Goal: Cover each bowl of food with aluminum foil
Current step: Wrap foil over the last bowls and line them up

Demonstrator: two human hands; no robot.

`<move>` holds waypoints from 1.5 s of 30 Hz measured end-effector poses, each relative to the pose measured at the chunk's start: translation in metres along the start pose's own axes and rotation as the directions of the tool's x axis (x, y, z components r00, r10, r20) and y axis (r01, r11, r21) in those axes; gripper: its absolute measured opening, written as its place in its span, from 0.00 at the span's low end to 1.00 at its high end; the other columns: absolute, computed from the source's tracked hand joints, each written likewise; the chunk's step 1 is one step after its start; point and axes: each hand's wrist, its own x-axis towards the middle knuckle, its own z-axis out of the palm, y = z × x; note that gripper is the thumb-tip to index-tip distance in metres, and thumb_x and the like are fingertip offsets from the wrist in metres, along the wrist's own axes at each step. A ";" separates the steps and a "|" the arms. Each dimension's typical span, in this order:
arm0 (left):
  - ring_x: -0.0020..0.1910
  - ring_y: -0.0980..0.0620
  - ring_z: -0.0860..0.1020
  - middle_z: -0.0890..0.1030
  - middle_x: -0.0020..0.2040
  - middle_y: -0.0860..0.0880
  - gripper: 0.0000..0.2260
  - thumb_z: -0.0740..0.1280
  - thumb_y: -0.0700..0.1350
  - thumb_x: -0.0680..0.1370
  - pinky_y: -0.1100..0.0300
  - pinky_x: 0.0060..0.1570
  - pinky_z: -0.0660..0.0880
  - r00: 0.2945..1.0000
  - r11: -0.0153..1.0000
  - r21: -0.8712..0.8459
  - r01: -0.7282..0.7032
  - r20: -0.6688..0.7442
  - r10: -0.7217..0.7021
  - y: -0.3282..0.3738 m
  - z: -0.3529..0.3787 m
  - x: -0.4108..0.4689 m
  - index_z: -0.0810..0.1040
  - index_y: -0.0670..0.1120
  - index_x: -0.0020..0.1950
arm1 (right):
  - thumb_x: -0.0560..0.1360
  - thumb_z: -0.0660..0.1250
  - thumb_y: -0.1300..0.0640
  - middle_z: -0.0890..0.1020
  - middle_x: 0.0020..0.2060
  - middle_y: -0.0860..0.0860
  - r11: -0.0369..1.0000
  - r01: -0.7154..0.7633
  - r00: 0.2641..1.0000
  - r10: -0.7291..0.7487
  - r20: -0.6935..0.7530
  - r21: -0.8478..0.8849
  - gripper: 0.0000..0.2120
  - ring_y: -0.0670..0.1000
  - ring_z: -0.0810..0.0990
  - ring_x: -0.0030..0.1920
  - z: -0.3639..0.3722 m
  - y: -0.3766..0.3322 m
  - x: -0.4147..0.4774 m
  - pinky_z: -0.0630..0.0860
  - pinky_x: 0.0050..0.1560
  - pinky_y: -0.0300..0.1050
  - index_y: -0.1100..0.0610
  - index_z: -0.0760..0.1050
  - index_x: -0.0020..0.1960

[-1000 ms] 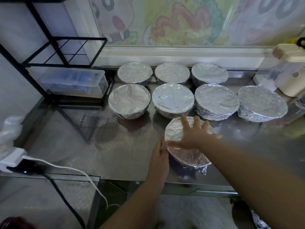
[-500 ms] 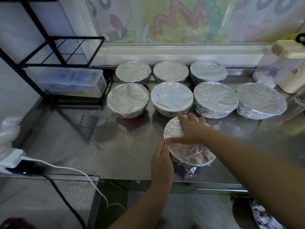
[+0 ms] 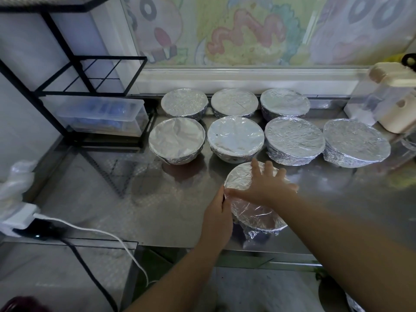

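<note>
head | step: sealing foil (image 3: pixel 242 176) on near bowl (image 3: pixel 258 222), front edge of steel counter (image 3: pixel 157 199), just clear of seven wrapped bowls (image 3: pixel 235 137) | right hand (image 3: pixel 263 188) fingers straight, spread flat on top | left hand (image 3: pixel 217 216) flat against left wall, grasping nothing | advice: pin top, crimp skirt under rim all round, tuck loose front tag | foil thin, crinkled, probably tears easily; bowl round; steel looks slick

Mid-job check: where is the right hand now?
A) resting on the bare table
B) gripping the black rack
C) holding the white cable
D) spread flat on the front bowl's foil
D: the right hand lies spread on the foil over the front bowl; the left hand presses its side.
</note>
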 end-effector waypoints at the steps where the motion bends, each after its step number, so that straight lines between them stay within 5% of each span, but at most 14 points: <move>1: 0.66 0.58 0.75 0.77 0.67 0.57 0.18 0.58 0.49 0.84 0.54 0.70 0.70 0.999 1.000 -0.001 0.009 0.037 -0.009 0.000 -0.005 0.009 0.70 0.56 0.74 | 0.45 0.48 0.08 0.38 0.82 0.54 1.000 -0.006 1.000 0.006 0.011 0.004 0.74 0.69 0.42 0.80 -0.001 0.002 0.002 0.54 0.71 0.79 0.43 0.30 0.81; 4: 0.63 0.51 0.79 0.81 0.64 0.53 0.19 0.60 0.47 0.82 0.46 0.67 0.73 0.993 0.990 -0.118 0.076 0.099 -0.065 -0.002 -0.016 0.032 0.73 0.55 0.73 | 0.38 0.43 0.07 0.32 0.80 0.60 0.999 0.049 0.999 -0.049 0.004 0.015 0.78 0.69 0.33 0.79 -0.003 0.006 0.016 0.45 0.72 0.80 0.42 0.26 0.78; 7: 0.63 0.47 0.79 0.80 0.64 0.48 0.19 0.60 0.40 0.83 0.42 0.68 0.72 0.973 0.905 -0.360 0.228 0.055 -0.223 -0.003 -0.022 0.037 0.71 0.48 0.74 | 0.41 0.50 0.07 0.29 0.78 0.54 0.980 0.198 0.980 -0.198 0.012 -0.002 0.74 0.67 0.28 0.77 -0.003 0.007 0.022 0.41 0.71 0.81 0.37 0.23 0.76; 10: 0.58 0.43 0.81 0.82 0.58 0.44 0.15 0.59 0.34 0.82 0.43 0.63 0.74 0.949 0.857 -0.413 0.308 0.065 -0.310 -0.007 -0.022 0.023 0.76 0.46 0.65 | 0.37 0.55 0.08 0.29 0.79 0.53 0.971 0.233 0.969 -0.229 0.091 -0.047 0.76 0.69 0.27 0.76 -0.003 0.008 0.022 0.42 0.72 0.80 0.34 0.27 0.77; 13: 0.52 0.44 0.84 0.86 0.51 0.46 0.12 0.63 0.32 0.79 0.44 0.62 0.77 0.951 0.866 -0.394 0.306 0.095 -0.293 -0.016 -0.016 0.005 0.79 0.46 0.57 | 0.36 0.56 0.09 0.31 0.80 0.55 0.968 0.235 0.969 -0.227 0.101 -0.081 0.77 0.70 0.29 0.77 -0.003 0.009 0.024 0.43 0.72 0.80 0.34 0.27 0.76; 16: 0.55 0.43 0.83 0.85 0.54 0.47 0.16 0.66 0.33 0.76 0.41 0.60 0.78 0.972 0.895 -0.379 0.235 0.103 -0.211 -0.024 -0.006 -0.009 0.76 0.47 0.61 | 0.37 0.56 0.08 0.32 0.80 0.56 0.969 0.232 0.970 -0.225 0.093 -0.083 0.77 0.69 0.30 0.78 -0.002 0.008 0.025 0.43 0.72 0.79 0.34 0.28 0.77; 19: 0.53 0.48 0.84 0.84 0.56 0.45 0.18 0.66 0.33 0.75 0.52 0.51 0.81 0.977 0.881 -0.423 0.212 0.082 -0.196 -0.024 -0.001 -0.018 0.74 0.47 0.62 | 0.35 0.55 0.09 0.31 0.80 0.55 0.972 0.224 0.972 -0.217 0.094 -0.070 0.78 0.69 0.30 0.77 -0.003 0.007 0.022 0.44 0.72 0.80 0.33 0.28 0.77; 21: 0.51 0.49 0.84 0.84 0.54 0.45 0.17 0.67 0.33 0.76 0.56 0.47 0.81 0.979 0.894 -0.402 0.201 0.054 -0.196 -0.026 0.001 -0.021 0.73 0.49 0.61 | 0.34 0.55 0.09 0.31 0.80 0.54 0.973 0.221 0.972 -0.214 0.099 -0.067 0.78 0.70 0.30 0.77 -0.003 0.007 0.020 0.44 0.72 0.80 0.33 0.27 0.77; 24: 0.52 0.48 0.84 0.84 0.53 0.46 0.16 0.71 0.38 0.75 0.48 0.55 0.81 0.985 0.925 -0.336 0.175 0.059 -0.165 -0.033 0.001 -0.021 0.74 0.50 0.60 | 0.35 0.55 0.09 0.31 0.80 0.55 0.972 0.223 0.972 -0.216 0.093 -0.078 0.77 0.69 0.30 0.77 -0.001 0.008 0.023 0.44 0.73 0.79 0.33 0.27 0.76; 29: 0.44 0.59 0.83 0.85 0.48 0.51 0.09 0.70 0.39 0.78 0.67 0.43 0.77 0.997 0.973 -0.217 0.075 -0.008 -0.079 -0.029 0.001 -0.022 0.77 0.47 0.57 | 0.35 0.55 0.08 0.30 0.80 0.53 0.970 0.231 0.970 -0.223 0.097 -0.075 0.77 0.69 0.30 0.78 0.001 0.009 0.023 0.44 0.72 0.81 0.33 0.26 0.75; 35: 0.44 0.62 0.81 0.84 0.43 0.56 0.03 0.71 0.41 0.78 0.72 0.44 0.74 0.991 0.995 0.051 -0.089 -0.091 0.094 -0.031 -0.007 -0.019 0.81 0.47 0.50 | 0.34 0.55 0.09 0.29 0.79 0.52 0.971 0.233 0.968 -0.227 0.111 -0.046 0.77 0.71 0.29 0.77 0.000 0.009 0.019 0.46 0.71 0.82 0.32 0.26 0.75; 40: 0.46 0.60 0.78 0.80 0.46 0.55 0.02 0.70 0.42 0.77 0.71 0.48 0.71 0.965 0.934 0.246 -0.260 0.037 0.259 -0.034 -0.024 -0.001 0.81 0.46 0.49 | 0.33 0.55 0.10 0.28 0.79 0.50 0.972 0.231 0.966 -0.225 0.126 -0.033 0.78 0.70 0.30 0.77 -0.003 0.008 0.013 0.46 0.68 0.85 0.32 0.27 0.76; 45: 0.45 0.60 0.78 0.81 0.44 0.56 0.04 0.74 0.44 0.73 0.70 0.46 0.70 0.937 0.905 0.276 -0.324 0.228 0.265 -0.026 -0.045 0.026 0.82 0.52 0.43 | 0.34 0.53 0.09 0.29 0.80 0.52 0.972 0.232 0.969 -0.227 0.100 -0.044 0.78 0.71 0.30 0.77 0.000 0.008 0.014 0.47 0.70 0.82 0.33 0.26 0.76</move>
